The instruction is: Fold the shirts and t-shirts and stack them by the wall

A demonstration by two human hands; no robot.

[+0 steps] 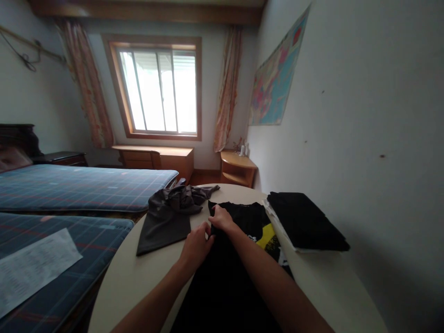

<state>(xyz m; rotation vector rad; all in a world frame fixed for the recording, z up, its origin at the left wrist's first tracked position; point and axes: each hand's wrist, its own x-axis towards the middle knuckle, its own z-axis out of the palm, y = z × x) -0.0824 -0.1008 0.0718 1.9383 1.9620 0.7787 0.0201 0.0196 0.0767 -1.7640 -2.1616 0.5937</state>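
A black T-shirt point(244, 216) with a yellow and white print lies on the round cream table point(138, 289). My left hand point(198, 241) has its fingers pinched on the shirt's left edge. Slightly farther up that same edge, my right hand point(222, 218) is closed on the fabric near the shoulder, its forearm crossing over the shirt. To the left sits a crumpled dark grey garment point(166, 226), apart from both hands. A stack of folded black clothes point(305, 222), with something white beneath, rests at the right. Dark fabric at the bottom blends together, so the shirt's lower edge cannot be told.
Two plaid mattresses point(86, 187) are on the left, one with a printed sheet point(38, 268) on it. A wall with a map point(277, 78) borders the right. Beyond the table stand a wooden desk point(173, 157) and a corner shelf point(239, 162) under a window.
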